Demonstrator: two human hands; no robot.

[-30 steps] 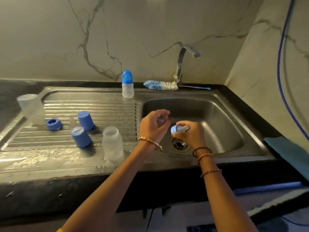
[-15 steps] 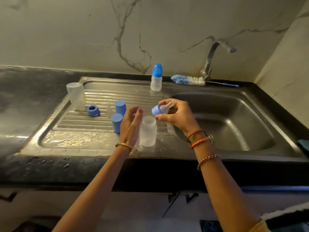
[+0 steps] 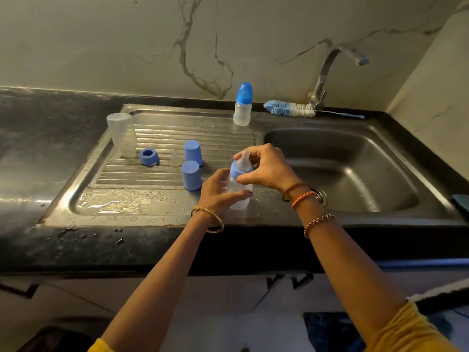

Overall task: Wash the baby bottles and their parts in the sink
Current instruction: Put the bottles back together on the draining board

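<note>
From the head camera, both hands meet over the wet steel drainboard, just left of the sink basin. The left hand is wrapped around the body of a small translucent bottle, thumb across its front, holding it upright at the drainboard's front right corner; whether its base touches the steel cannot be told. The right hand is closed from above on the blue collar at the bottle's neck, fingers pinching it, with the clear teat poking up between them. Behind and left of the hands two blue caps stand mouth-down near each other on the ribs, and a loose clear teat sits beside a blue ring. Further left an empty translucent bottle stands upside down at the drainboard's edge. At the back rim an assembled bottle with a blue cap stands upright, and a blue-and-white bottle brush lies along the ledge at the foot of the tap. Bangles and thread bands circle both wrists, and yellow sleeves show at the frame's bottom
</note>
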